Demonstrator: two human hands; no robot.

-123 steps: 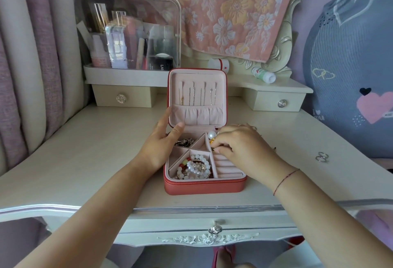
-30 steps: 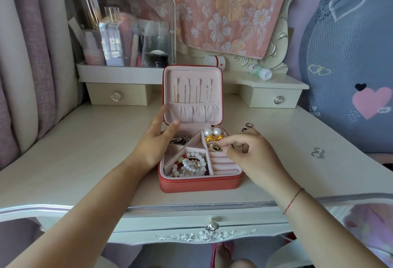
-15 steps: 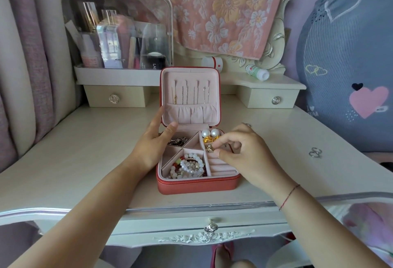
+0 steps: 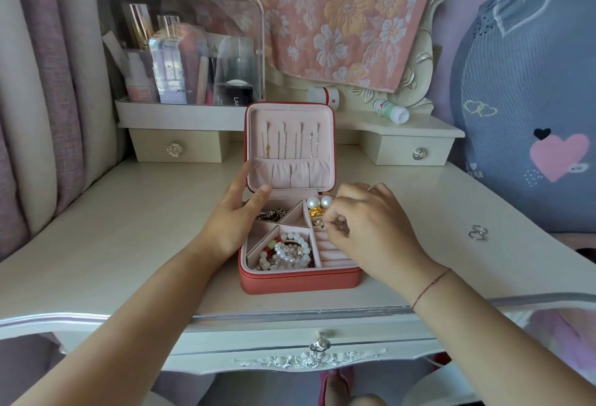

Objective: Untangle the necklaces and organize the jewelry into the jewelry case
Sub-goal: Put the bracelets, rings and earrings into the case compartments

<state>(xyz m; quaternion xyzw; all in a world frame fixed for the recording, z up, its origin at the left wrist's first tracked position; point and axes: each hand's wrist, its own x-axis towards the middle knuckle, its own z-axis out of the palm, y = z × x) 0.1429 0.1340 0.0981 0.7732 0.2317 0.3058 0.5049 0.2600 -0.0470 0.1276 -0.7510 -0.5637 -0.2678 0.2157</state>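
Chains hang in the case [image 4: 300,281] lid and its trays are mostly filled. The right hand [image 4: 371,228] pinches a small ring [image 4: 317,221] over the ring rolls, while the left hand [image 4: 235,215], fingers spread, steadies the lid. Two rings [image 4: 478,233] at 3 o'clock on the table remain.

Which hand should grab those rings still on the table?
Probably the right hand: the rings lie on its side of the case, and the left hand is steadying the lid.
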